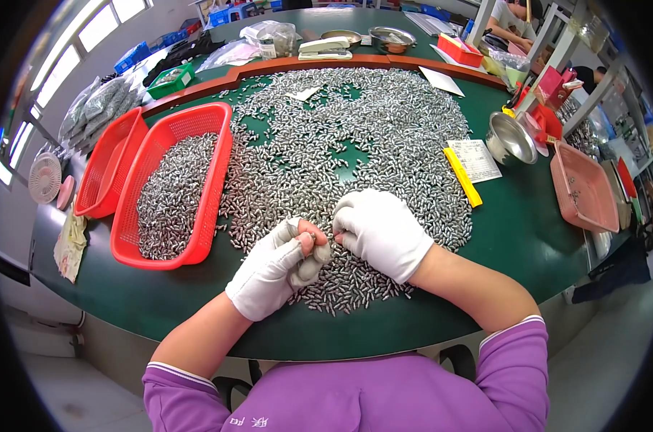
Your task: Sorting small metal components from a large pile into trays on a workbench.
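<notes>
A wide spread of small silvery metal pieces (405, 122), each short and bullet-shaped, covers the middle of the green table (283, 338). Above its near part my two hands, both in white gloves, come close together. My left hand (283, 263) is closed, its bare thumb and fingertip pinched and the glove greyed at the fingers. Whatever lies in that pinch is too small to make out. My right hand (380, 230) is curled, back upward, with the bare tips of thumb and finger pressed together beside the left. What it holds, if anything, is hidden.
On the left, a red plastic basket (224, 155) holds more metal pieces, with another red basket (99, 189) beside it. A yellow strip (462, 178), a paper slip (477, 162), a metal bowl (510, 137) and a pink tray (584, 189) lie right. A wooden strip (269, 65) borders the far side.
</notes>
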